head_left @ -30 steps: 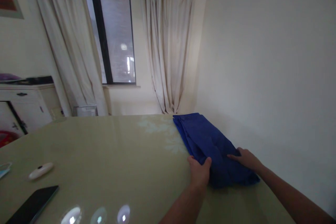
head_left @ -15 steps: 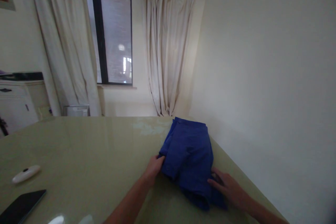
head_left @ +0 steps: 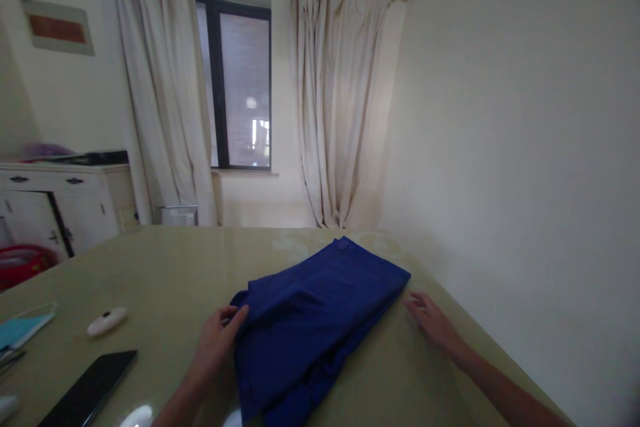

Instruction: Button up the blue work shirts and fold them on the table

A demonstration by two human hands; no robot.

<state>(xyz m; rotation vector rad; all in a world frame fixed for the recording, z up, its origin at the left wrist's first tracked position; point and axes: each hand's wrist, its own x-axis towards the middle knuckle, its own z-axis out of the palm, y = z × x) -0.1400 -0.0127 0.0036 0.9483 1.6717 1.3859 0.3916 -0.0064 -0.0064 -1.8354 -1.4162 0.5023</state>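
A blue garment [head_left: 315, 307], which looks like folded trousers or shorts, lies slantwise on the table with loose folds along its near right side. My left hand [head_left: 219, 337] pinches its left edge between thumb and fingers. Just beyond the garment's right corner, my right hand [head_left: 433, 321] hovers close to the tabletop, fingers stretched out and holding nothing. A small gap shows between that hand and the cloth. Part of the garment's lower end runs out of view at the bottom.
On the glossy greenish table [head_left: 175, 287], a black phone [head_left: 90, 390], a white oval device [head_left: 107, 322] and a light blue face mask [head_left: 27, 328] lie at left. The wall [head_left: 525, 180] borders the right edge. A white cabinet [head_left: 60, 207] and red basin [head_left: 25, 265] stand beyond.
The garment has turned, its lower end swinging left and its cloth spreading wider. My left hand moved left with its edge; my right hand let go. The view shifted left.
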